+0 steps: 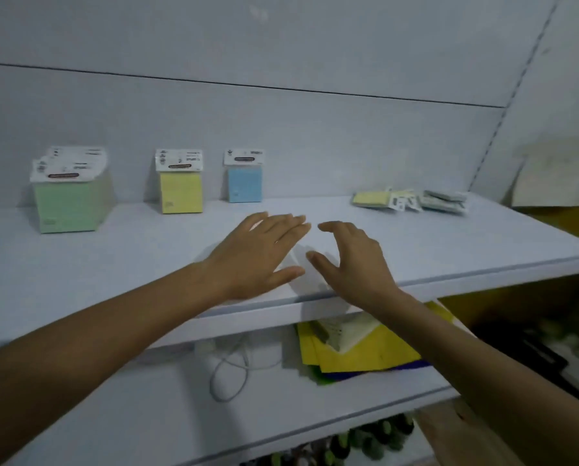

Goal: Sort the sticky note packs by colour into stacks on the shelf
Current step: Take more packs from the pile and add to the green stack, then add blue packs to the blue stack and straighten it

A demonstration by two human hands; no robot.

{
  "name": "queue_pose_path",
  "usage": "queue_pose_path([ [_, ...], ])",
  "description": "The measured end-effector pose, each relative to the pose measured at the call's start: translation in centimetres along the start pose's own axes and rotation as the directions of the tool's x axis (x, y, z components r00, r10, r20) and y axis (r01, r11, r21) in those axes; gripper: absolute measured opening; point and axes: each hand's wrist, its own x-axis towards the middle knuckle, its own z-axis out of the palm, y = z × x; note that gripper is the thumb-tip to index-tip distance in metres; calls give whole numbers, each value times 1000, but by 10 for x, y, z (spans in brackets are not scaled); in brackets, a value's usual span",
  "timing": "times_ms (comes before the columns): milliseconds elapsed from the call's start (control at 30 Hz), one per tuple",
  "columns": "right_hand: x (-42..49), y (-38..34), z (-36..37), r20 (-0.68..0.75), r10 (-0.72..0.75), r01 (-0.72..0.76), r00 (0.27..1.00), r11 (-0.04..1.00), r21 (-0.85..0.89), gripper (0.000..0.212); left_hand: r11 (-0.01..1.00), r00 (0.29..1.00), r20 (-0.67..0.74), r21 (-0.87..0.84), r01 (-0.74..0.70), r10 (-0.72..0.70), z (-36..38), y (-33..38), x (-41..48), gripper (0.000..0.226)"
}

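On the white shelf [113, 270] stand three stacks of sticky note packs: a green stack [68, 205] at the left, a yellow stack [180, 191] beside it, and a blue stack [245, 185] further right. A loose pile of packs [409, 198], a yellow one on its left side, lies flat at the right of the shelf. My left hand [258, 253] and my right hand [352, 260] hover side by side over the shelf's front middle. Both have spread, relaxed fingers and hold nothing.
The lower shelf [147, 398] carries a white cable [231, 375] and yellow, green and blue paper sheets [358, 354]. A back wall [281, 129] closes the shelf. Dark objects sit at the lower right, and green items show under the lowest board.
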Motion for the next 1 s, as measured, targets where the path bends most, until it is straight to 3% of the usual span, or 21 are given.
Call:
queue_pose_path([
  [200,-77,99,-78,-35,138,-142,990,977,-157,55,993,993,-37,12,-116,116,-9,125,64,72],
  [433,-125,169,-132,51,254,-217,966,902,-372,73,986,987,-18,27,-162,162,-2,202,110,73],
  [667,-102,201,-140,24,223,-198,975,907,-371,67,994,999,7,-96,-45,46,4,223,157,68],
  [867,-52,241,-134,94,160,-112,983,913,-392,57,980,998,38,-190,59,-53,37,207,211,67],
  [1000,-15,274,-132,148,184,-111,972,908,-404,57,928,990,103,-350,130,-100,64,190,265,63],
])
